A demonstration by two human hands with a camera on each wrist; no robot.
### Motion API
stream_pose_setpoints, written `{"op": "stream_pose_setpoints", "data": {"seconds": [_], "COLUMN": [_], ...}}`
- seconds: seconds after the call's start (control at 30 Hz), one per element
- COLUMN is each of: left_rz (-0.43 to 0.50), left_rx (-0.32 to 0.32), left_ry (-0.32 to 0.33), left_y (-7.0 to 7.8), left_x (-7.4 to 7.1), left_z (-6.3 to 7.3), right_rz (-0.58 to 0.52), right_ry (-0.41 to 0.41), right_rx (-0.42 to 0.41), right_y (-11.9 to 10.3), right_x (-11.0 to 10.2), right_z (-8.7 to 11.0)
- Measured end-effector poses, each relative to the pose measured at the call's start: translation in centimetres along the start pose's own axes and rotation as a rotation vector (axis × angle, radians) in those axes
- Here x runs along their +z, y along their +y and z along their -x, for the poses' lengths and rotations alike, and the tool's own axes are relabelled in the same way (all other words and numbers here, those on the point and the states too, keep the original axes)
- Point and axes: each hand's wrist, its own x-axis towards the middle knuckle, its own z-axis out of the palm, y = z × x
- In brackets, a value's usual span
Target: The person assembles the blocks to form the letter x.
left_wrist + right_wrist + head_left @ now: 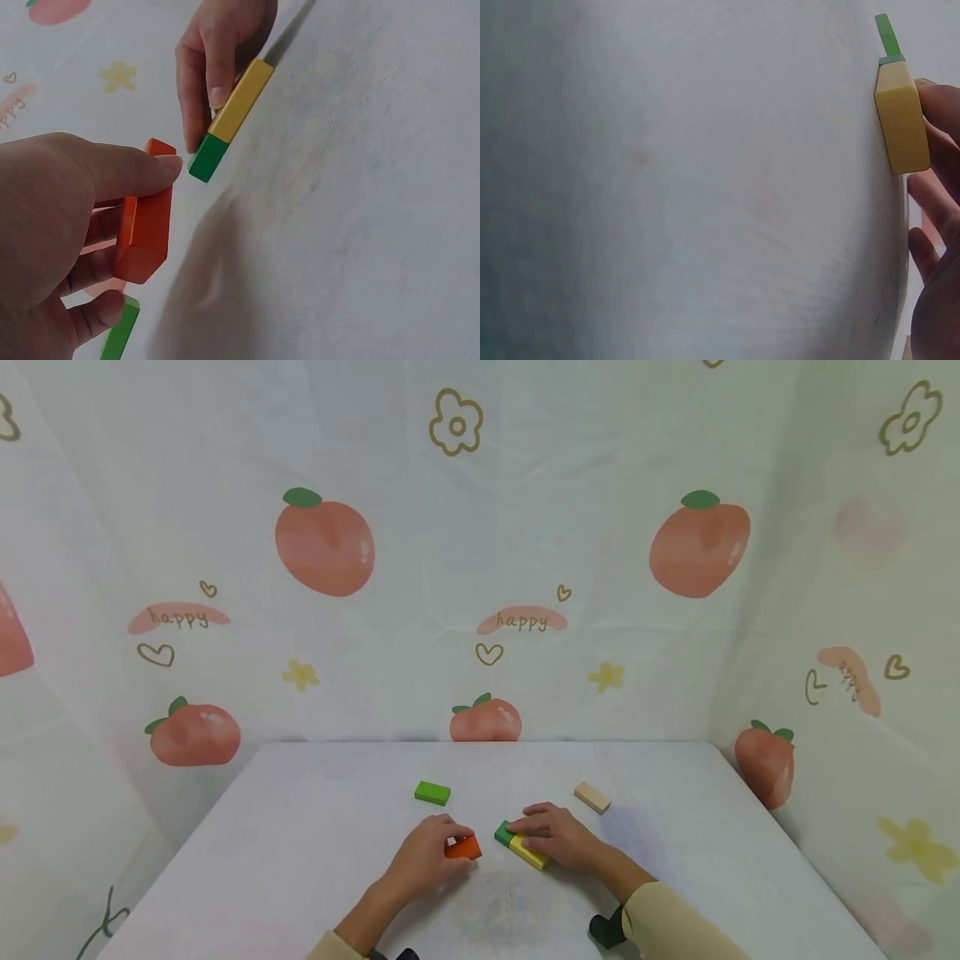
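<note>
My left hand grips an orange block between thumb and fingers; in the left wrist view it is tilted, with one end toward the camera. To its right, a yellow block and a dark green block lie end to end in one line. Fairly straight fingers of my right hand rest on these two, a fingertip at the green piece and the thumb on the yellow one. From the right wrist, the yellow block's end faces the camera and largely hides the green.
Beyond my left hand lies a light green block. A pale wooden block lies behind my right hand. The white table meets a printed cloth backdrop at its far edge, with more cloth at both sides.
</note>
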Motion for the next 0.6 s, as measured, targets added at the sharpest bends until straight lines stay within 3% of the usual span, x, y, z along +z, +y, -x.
{"op": "stream_pose_setpoints", "data": {"seconds": [0.6], "left_rz": [0.029], "left_rx": [-0.088], "left_ry": [-0.087], "left_y": [0.8], "left_x": [0.8], "left_z": [-1.6], "right_rz": [0.008], "right_ry": [0.002], "right_rx": [-0.022], "right_y": [0.0], "right_x": [0.0], "right_z": [-0.1]}}
